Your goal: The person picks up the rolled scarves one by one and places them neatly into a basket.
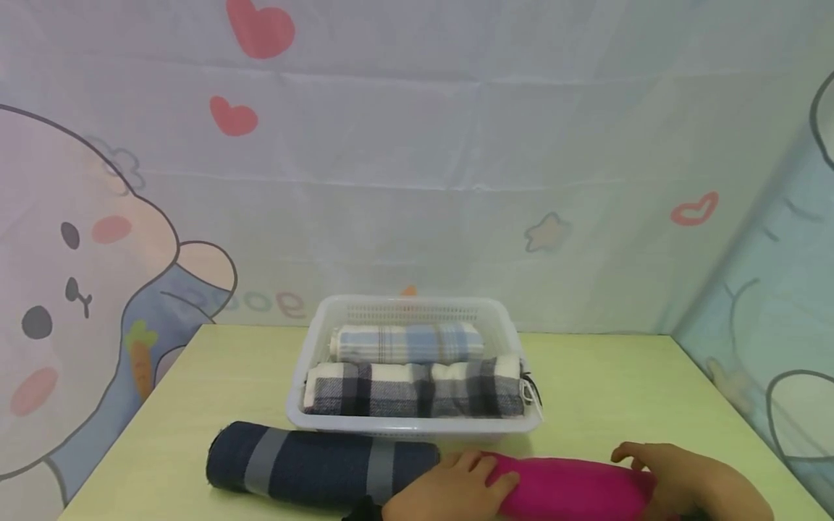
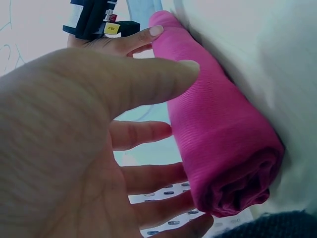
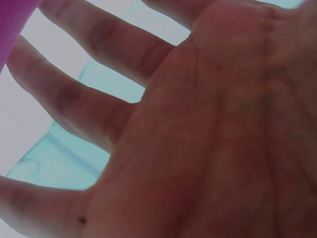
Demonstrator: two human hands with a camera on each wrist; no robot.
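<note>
Magenta rolled cloth [image 1: 573,486] lying left-right along surface [image 1: 215,376]; left hand [image 1: 449,488] and right hand [image 1: 684,481] at opposite ends, fingers [image 2: 148,134] relaxed, resting on it.

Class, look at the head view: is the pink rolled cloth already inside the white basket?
No, the pink rolled cloth lies on the table in front of the white basket, between both hands.
</note>
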